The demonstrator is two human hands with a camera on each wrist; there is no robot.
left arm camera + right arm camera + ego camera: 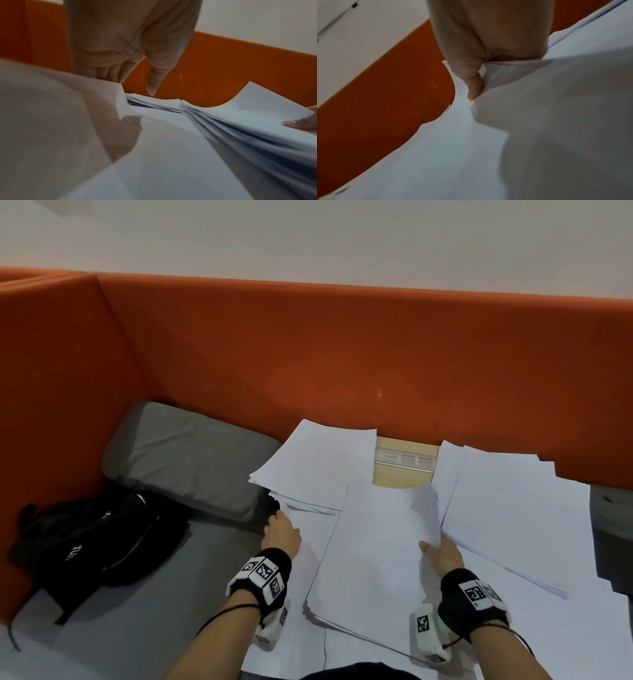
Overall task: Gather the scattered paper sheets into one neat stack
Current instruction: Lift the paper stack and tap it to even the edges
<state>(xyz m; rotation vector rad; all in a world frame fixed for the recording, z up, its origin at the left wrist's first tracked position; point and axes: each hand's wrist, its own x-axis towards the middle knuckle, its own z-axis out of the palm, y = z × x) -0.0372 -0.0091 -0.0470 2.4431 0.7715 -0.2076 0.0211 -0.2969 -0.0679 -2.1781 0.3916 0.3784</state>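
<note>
Head view: right hand [442, 556] pinches centre bundle [373, 549]; left hand [282, 534] grips left pile [315, 463] edge. Risk: loose sheets fan, slip off w/ uneven pull.

I am seated in an office-type booth. An orange upholstered partition [342, 354] encloses the seating on two sides, a grey seat cushion [191, 460] lies against it, a black backpack [99, 542] rests on the bench, and white paper sheets [376, 542] cover a small wooden table [404, 474].
</note>
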